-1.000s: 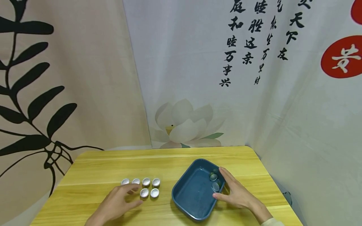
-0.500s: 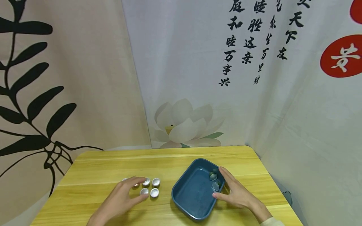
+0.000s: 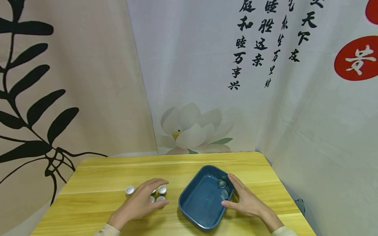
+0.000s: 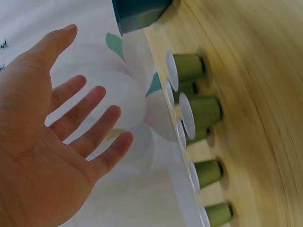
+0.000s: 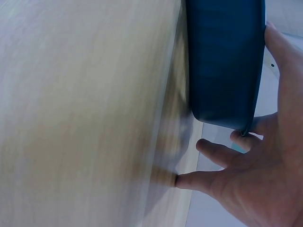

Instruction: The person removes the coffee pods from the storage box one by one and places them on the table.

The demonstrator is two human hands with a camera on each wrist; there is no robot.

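Note:
Several small green coffee capsules with silvery lids, such as one capsule (image 3: 130,190), stand lid-up on the table, plain in the left wrist view as tapered cups (image 4: 207,112). My left hand (image 3: 141,201) hovers over them, fingers spread and holding nothing, and partly hides the group in the head view. A deep blue rectangular tray (image 3: 200,200) stands to the right. My right hand (image 3: 249,200) grips its right side, thumb and fingers at the rim. Inside the tray, along its right wall, lie a few capsules (image 3: 224,194), partly in shadow.
The wooden table (image 3: 97,183) carries all of this, with a printed cloth (image 3: 200,82) hanging behind its far edge. Another pale cloth (image 3: 325,131) hangs along the right side.
My left hand has moved right across the capsules, uncovering the leftmost one and covering those further right. The right hand and the tray stay in place.

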